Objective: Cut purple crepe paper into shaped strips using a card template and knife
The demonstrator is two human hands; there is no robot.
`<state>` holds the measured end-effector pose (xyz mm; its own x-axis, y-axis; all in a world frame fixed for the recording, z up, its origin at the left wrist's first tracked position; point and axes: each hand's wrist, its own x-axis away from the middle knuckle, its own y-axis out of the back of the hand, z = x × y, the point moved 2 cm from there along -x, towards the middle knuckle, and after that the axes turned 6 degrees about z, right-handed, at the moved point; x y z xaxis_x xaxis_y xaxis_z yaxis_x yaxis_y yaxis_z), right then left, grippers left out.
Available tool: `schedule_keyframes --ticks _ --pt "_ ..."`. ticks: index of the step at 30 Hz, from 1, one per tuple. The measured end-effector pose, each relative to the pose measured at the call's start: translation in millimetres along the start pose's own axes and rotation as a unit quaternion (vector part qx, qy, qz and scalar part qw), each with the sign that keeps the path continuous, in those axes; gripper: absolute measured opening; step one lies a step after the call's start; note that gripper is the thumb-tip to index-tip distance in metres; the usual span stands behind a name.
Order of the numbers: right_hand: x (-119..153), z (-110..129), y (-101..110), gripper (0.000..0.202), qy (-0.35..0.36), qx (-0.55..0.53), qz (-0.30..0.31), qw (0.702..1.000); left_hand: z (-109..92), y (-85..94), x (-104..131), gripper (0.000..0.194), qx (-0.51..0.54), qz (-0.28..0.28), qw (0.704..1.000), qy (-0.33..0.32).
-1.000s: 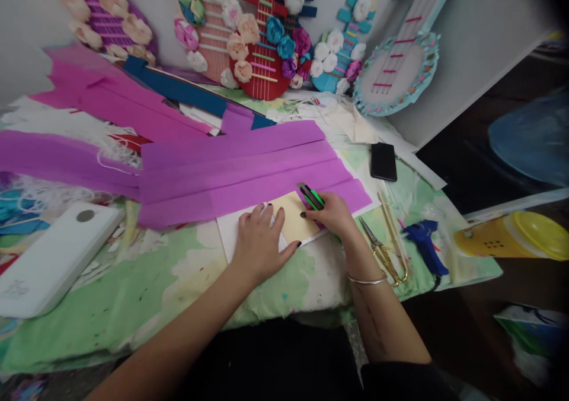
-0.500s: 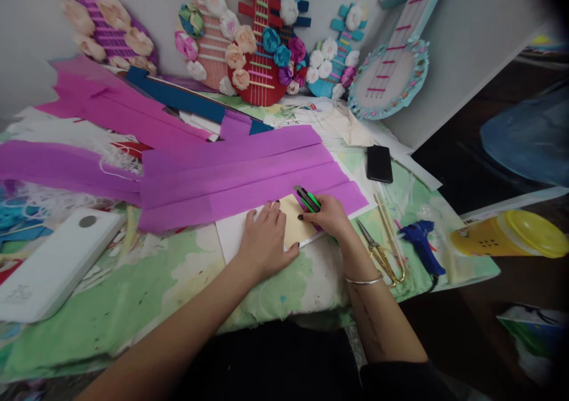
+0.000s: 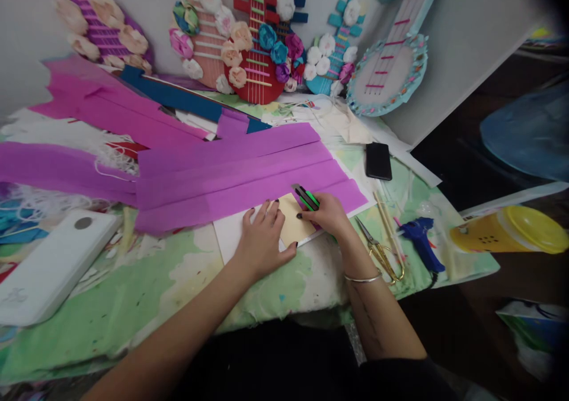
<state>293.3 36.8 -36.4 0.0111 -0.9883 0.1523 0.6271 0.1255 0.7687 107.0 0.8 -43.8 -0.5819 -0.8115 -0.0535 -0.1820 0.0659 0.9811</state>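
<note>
My left hand (image 3: 262, 238) lies with spread fingers on white paper (image 3: 226, 233) and the left edge of a pale yellow piece (image 3: 294, 218). My right hand (image 3: 328, 214) is closed round a green and black utility knife (image 3: 306, 197), whose blade end points up and left over the purple crepe paper (image 3: 249, 166). The right hand rests at the yellow piece's right side. Folded purple paper stretches behind both hands, partly over the white paper. What lies under my palms is hidden.
Gold scissors (image 3: 379, 252), thin sticks (image 3: 386, 220) and a blue glue gun (image 3: 422, 244) lie right of my hand. A black phone-like object (image 3: 378, 161) is behind them. The yellow cup (image 3: 511, 230) stands far right, a white power bank (image 3: 57, 264) left. Decorated guitars (image 3: 258, 63) line the wall.
The whole view has shifted slightly. Both hands and the knife keep nearly the same place on the papers.
</note>
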Motion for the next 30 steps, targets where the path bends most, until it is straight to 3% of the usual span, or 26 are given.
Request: schedule_keyframes --ticks 30 --pt "1.5 2.6 0.9 0.019 -0.007 -0.011 0.004 1.000 0.2 -1.0 -0.1 0.057 0.009 -0.006 1.000 -0.004"
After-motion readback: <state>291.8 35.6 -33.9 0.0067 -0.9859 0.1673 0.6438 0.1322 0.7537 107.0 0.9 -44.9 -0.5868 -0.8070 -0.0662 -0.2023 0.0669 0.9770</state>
